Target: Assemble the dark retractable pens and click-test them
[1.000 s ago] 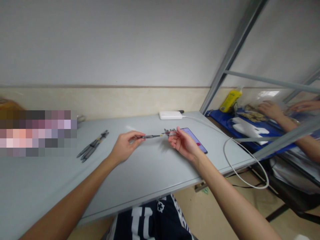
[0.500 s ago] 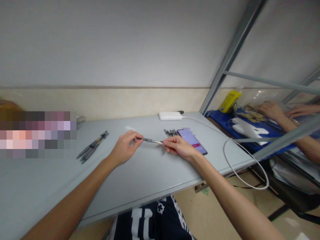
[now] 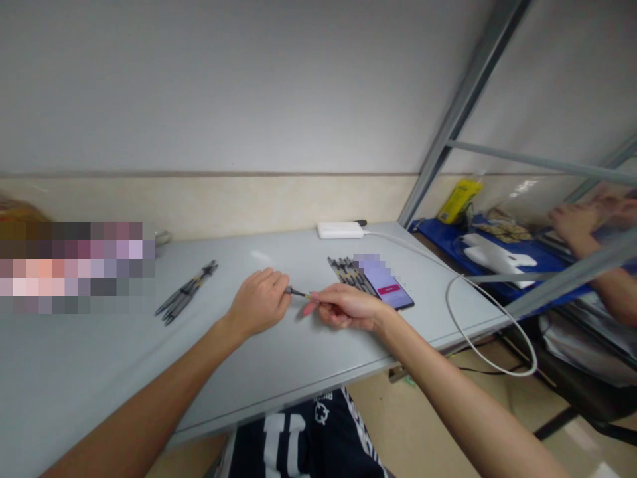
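A slim dark pen [image 3: 299, 293] is held between my two hands above the grey tabletop [image 3: 259, 378]. My left hand [image 3: 261, 299] is closed round one end, its fingers curled over and hiding that part. With thumb and fingers, my right hand [image 3: 351, 305] pinches the other end, near a small yellowish section. Several similar pens [image 3: 351, 273] lie side by side just behind my right hand, against a phone [image 3: 385, 282] with a lit screen. A second small group of pens [image 3: 186, 293] rests on the table to the left of my left hand.
A white power bank [image 3: 340, 230] with a white cable [image 3: 450, 312] is near the wall; the cable loops past the table's right edge. Beyond a metal frame [image 3: 460, 109], another person's hand [image 3: 577, 222] is above a blue table [image 3: 562, 292] with a yellow packet [image 3: 460, 200].
My left hand has gone from a fingertip pinch to a closed grip round the pen's end. The right hand has shifted slightly left along the pen. The other person's hands have moved right.
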A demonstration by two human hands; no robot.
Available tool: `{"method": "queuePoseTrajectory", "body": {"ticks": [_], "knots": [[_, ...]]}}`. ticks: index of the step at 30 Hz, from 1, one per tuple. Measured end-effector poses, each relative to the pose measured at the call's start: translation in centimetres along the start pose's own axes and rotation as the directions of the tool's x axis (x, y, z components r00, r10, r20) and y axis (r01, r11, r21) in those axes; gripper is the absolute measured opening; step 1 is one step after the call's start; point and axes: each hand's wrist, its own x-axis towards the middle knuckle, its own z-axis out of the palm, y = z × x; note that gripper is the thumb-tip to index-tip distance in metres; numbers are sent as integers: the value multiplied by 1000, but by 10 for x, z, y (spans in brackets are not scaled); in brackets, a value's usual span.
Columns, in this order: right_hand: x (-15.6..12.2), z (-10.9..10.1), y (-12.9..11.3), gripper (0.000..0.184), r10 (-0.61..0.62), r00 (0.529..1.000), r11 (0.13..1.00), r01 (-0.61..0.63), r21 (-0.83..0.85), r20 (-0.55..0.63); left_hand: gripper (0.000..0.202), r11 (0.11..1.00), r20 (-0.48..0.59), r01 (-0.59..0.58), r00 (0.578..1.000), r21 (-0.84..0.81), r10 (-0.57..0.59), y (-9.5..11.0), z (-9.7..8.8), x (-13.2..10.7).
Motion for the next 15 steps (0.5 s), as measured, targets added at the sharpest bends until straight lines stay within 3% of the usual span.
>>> {"method": "queuePoseTrajectory", "body": {"ticks": [2, 5, 7, 9, 11, 13, 15], "knots": [[3, 5, 4, 34, 22, 998, 999, -23, 24, 55, 30, 1000, -34, 24, 999, -15, -24, -1, 2, 0], [9, 13, 11, 30, -32, 999, 999, 31, 35, 23, 44, 996, -39, 86, 995, -15, -87, -4, 5, -1], [12, 18, 14, 29, -94, 995, 994, 92, -58, -39, 48, 992, -3, 130, 992, -1, -130, -5, 6, -2], [13, 24, 13, 30, -161, 982, 957, 131, -258, -100, 49, 987, 53, 162, 985, 16, -162, -6, 6, -3], [12, 29, 9, 30, -274, 951, 823, 154, -546, -145, 51, 979, 121, 200, 972, 31, -202, -7, 5, -3], [10, 33, 5, 28, -409, 900, 565, 118, -816, -153, 52, 969, 186, 246, 950, 40, -249, -7, 4, -3], [7, 36, 1, 25, -489, 860, 306, 11, -952, -147, 54, 956, 239, 293, 926, 37, -293, -7, 4, -2]]}}
